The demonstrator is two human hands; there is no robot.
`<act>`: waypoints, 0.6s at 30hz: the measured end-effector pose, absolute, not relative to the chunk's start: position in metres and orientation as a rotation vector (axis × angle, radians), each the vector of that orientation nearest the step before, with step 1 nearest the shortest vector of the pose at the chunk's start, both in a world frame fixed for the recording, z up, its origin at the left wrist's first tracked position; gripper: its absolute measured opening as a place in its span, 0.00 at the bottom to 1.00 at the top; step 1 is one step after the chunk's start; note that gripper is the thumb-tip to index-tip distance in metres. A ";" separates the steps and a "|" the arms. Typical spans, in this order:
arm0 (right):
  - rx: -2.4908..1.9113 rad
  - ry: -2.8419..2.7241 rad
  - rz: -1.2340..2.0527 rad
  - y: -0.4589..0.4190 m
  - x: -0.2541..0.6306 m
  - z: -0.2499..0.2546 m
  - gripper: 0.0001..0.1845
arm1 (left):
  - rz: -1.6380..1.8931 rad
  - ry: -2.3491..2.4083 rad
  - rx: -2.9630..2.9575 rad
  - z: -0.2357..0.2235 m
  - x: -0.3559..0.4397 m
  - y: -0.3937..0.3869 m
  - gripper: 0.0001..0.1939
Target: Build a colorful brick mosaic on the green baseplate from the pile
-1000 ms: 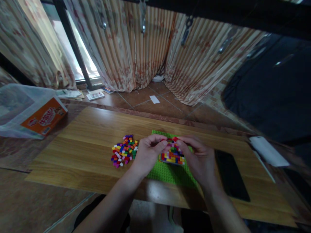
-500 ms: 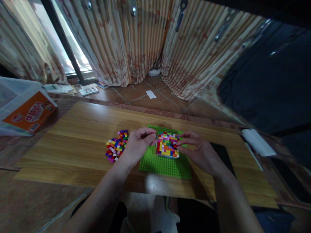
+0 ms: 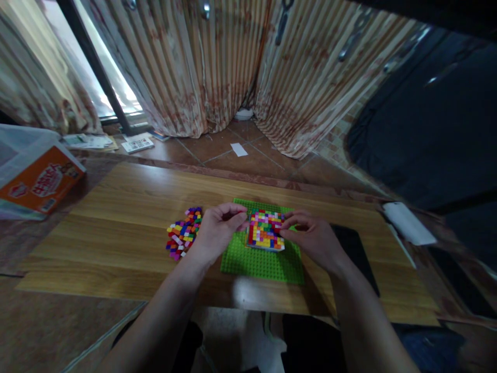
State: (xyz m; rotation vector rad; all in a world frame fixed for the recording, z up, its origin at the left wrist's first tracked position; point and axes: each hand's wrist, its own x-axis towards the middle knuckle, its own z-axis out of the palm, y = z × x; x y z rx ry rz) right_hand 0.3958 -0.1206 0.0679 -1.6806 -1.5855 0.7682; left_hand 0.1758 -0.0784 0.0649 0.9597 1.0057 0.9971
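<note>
A green studded baseplate (image 3: 264, 264) lies on the wooden tabletop (image 3: 124, 217) in front of me. On its far half sits a square block of many small coloured bricks (image 3: 265, 229). My left hand (image 3: 217, 233) curls against the block's left edge, thumb and fingers pinched together. At the block's right edge my right hand (image 3: 314, 241) has its fingertips pressed to the side. A loose pile of small coloured bricks (image 3: 182, 234) lies just left of my left hand.
A dark flat phone (image 3: 355, 248) lies right of the baseplate, partly under my right wrist. A white object (image 3: 407, 224) sits at the table's far right. An orange box (image 3: 37, 184) in a clear bag stands far left. Curtains (image 3: 217, 67) hang behind, above a tiled floor.
One second ago both hands pinched over the block's far edge; they have since moved apart to its left and right sides. The view has shifted slightly.
</note>
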 end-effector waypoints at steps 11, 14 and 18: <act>-1.701 -1.392 0.898 -0.117 0.394 0.065 0.04 | 0.999 0.995 0.956 0.063 0.174 -0.078 0.07; -1.706 -1.411 0.900 -0.116 0.397 0.064 0.05 | 0.993 0.975 0.932 0.062 0.175 -0.079 0.08; -1.673 -1.403 0.865 -0.115 0.396 0.065 0.08 | 0.976 0.912 0.851 0.064 0.176 -0.081 0.08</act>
